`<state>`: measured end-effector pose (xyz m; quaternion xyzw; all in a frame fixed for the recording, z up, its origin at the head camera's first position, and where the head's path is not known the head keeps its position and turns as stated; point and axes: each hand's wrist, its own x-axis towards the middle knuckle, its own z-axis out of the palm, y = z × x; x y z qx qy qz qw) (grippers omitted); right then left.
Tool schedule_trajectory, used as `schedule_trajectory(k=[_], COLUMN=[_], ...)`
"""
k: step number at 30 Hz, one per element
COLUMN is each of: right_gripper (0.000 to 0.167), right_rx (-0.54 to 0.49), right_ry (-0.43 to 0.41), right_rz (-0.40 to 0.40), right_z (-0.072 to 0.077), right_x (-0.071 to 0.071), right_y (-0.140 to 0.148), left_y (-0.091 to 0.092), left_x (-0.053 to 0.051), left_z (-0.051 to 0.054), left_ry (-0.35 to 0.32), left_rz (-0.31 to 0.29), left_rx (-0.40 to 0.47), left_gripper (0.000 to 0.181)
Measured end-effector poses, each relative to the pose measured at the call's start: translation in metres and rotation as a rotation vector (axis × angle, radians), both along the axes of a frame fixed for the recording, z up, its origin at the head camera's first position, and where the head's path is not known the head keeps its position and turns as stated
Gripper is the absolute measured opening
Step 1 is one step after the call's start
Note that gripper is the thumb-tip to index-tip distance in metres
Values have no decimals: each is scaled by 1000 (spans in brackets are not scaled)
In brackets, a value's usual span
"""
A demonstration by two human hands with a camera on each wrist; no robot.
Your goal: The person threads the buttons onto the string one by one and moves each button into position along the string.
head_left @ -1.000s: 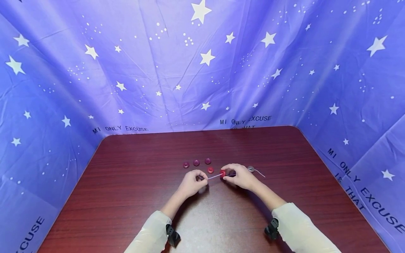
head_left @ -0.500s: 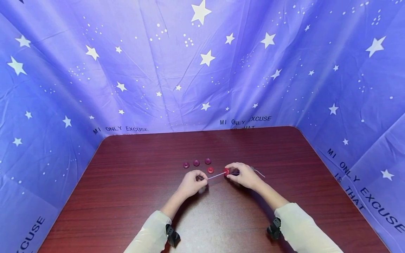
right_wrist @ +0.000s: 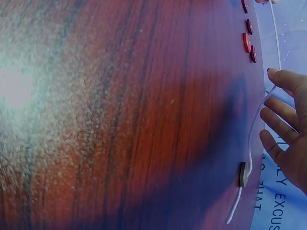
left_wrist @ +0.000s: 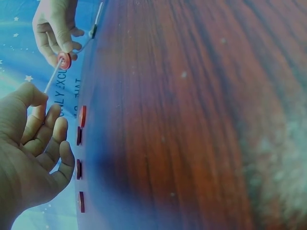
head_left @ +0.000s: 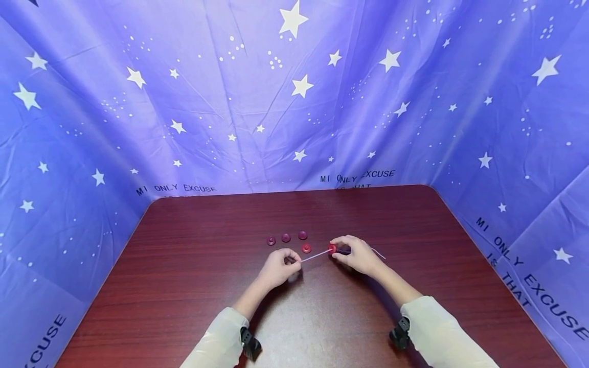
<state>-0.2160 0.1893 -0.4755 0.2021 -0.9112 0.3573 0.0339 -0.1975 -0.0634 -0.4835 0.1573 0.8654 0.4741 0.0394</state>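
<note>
The left hand (head_left: pixel 277 268) pinches the end of a thin white string (head_left: pixel 316 255) between thumb and forefinger. To its right, the right hand (head_left: pixel 358 254) holds a red button (head_left: pixel 332 249) threaded on that string, thumb and fingertips at its edge. In the left wrist view the string passes through the middle of the red button (left_wrist: pixel 64 61). Beyond the right hand the string runs on to a grey button (right_wrist: pixel 243 174) on the table, seen in the right wrist view, with a loose tail past it. The head view has the grey button hidden behind the right hand.
Another red button (head_left: pixel 306 248) lies on the dark red wooden table (head_left: pixel 198 276) just beyond the left hand. Three dark purple buttons (head_left: pixel 286 237) lie in a row behind and to its left. A purple star-patterned cloth (head_left: pixel 257 102) hangs around the table's back and sides.
The right hand has moved a little to the right with the red button, so more string shows between the hands. It now covers the grey button in the head view. The left hand has stayed nearly still.
</note>
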Motion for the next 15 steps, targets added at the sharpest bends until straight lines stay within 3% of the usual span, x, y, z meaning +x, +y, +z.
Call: schedule_trajectory(k=[15], right_gripper=[27], right_rx=[-32], right_ry=[53], right_rz=[-27], right_z=[-6], right_x=[-2], right_y=[6], left_y=[0], left_x=[-2], left_z=[-4], left_ry=[-20], left_rz=[-1], left_rx=[18], left_gripper=[5])
